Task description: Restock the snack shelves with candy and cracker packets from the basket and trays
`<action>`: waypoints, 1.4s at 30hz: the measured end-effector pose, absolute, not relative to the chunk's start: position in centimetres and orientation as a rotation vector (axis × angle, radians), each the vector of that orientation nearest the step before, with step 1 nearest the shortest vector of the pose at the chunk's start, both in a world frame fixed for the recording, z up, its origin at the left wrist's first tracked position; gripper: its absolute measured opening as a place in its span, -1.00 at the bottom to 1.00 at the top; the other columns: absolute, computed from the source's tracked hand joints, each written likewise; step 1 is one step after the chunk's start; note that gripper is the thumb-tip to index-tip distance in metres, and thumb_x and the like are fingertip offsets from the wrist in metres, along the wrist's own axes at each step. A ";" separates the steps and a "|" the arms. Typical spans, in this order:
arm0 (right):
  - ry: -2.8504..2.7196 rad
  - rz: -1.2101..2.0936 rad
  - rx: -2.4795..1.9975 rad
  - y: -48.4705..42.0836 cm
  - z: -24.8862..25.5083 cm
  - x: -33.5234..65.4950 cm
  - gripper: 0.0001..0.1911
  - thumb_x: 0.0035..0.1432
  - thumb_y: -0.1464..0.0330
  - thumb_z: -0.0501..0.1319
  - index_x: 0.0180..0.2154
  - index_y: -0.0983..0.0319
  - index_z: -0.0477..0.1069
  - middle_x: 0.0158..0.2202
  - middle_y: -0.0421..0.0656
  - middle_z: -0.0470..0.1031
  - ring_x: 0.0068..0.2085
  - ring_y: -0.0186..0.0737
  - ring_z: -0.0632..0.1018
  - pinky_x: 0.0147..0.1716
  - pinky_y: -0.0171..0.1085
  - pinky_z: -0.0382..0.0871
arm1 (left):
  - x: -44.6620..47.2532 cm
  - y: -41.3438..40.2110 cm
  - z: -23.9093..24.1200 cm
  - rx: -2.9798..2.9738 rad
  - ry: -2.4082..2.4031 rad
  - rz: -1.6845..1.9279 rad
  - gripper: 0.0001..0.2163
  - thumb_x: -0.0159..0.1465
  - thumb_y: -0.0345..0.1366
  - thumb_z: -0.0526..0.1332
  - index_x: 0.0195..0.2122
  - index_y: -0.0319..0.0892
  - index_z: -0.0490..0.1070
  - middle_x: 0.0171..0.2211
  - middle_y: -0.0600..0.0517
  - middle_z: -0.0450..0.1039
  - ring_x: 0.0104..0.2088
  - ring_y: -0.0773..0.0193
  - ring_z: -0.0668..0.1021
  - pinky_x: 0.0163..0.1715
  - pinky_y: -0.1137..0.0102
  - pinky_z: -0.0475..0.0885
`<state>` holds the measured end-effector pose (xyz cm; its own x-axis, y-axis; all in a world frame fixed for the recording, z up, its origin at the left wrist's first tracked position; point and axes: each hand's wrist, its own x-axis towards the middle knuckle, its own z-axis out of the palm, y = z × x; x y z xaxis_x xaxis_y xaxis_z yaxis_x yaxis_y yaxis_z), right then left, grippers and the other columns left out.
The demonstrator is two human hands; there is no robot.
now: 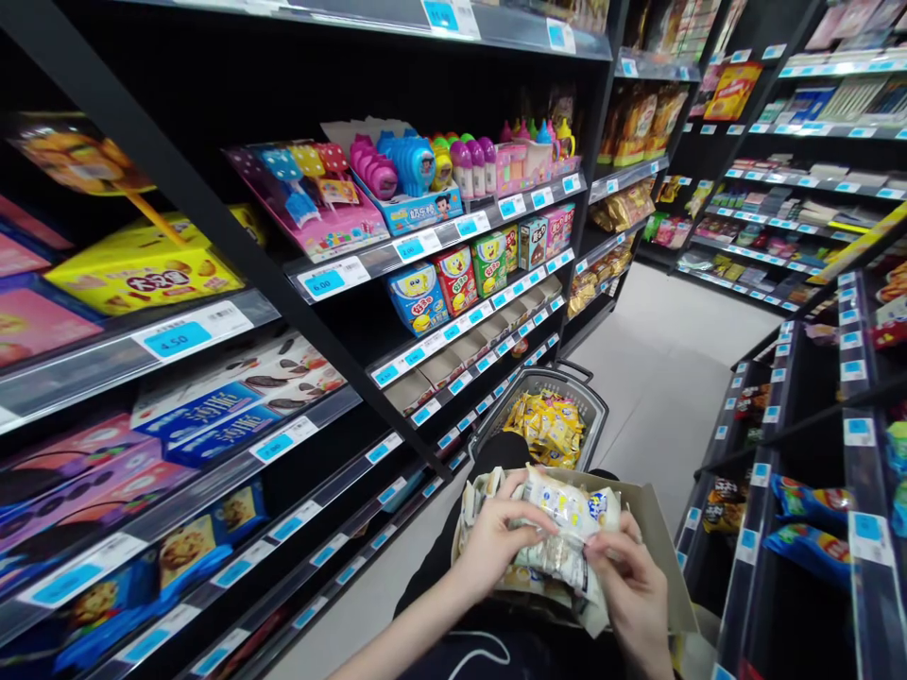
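Note:
A small white snack packet (563, 501) with yellow and blue print is between my two hands. My left hand (500, 538) is closed on its left side, thumb and forefinger pressed together at its lower edge. At the packet's right end, my right hand (630, 576) pinches the wrapper with thumb and fingers. Beneath them an open cardboard box (662, 552) rests on my lap, with several similar pale packets inside. Part of its contents is hidden by my hands.
On the floor ahead of my knees stands a grey basket (599, 411) with yellow packets (545, 425). Shelves with boxed snacks (418, 297) line the left; lower racks with bagged snacks (814, 548) run along the right. The pale aisle floor (638, 359) stretches between them.

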<state>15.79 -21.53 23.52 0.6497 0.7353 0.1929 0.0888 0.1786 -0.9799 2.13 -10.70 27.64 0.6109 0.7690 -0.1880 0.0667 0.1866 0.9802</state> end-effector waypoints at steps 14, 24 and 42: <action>-0.766 0.572 -1.524 -20.7 24.6 16.3 -0.65 -0.02 0.21 0.32 -0.68 0.24 0.34 -0.54 -0.22 0.23 -0.46 -0.26 0.34 -0.50 -0.33 0.27 | 2.7 -11.1 28.8 1.469 0.838 0.647 -0.91 -0.06 -0.27 0.40 -0.60 -0.15 0.56 0.07 -0.10 0.34 0.15 -0.12 0.25 0.13 0.12 0.09; -0.610 0.786 -1.360 -20.7 24.3 16.9 -0.69 0.01 0.21 0.32 -0.36 0.16 0.21 -0.44 -0.26 0.36 -0.47 -0.29 0.40 -0.50 -0.34 0.34 | 2.4 -10.8 27.4 0.805 0.629 0.851 -0.57 0.00 -0.34 0.41 -0.12 -0.06 0.32 -0.21 0.02 0.47 -0.22 0.22 0.53 -0.24 0.39 0.39; -1.326 -0.168 -1.161 -22.2 28.5 18.1 -0.77 0.07 0.56 0.27 -0.28 0.14 0.58 -0.36 -0.14 0.45 -0.28 -0.22 0.45 -0.34 -0.24 0.42 | 0.7 -10.3 27.5 1.242 0.646 1.134 -0.90 0.02 -0.35 0.40 -0.62 -0.12 0.57 -0.14 -0.02 0.54 -0.22 0.21 0.51 -0.18 0.36 0.39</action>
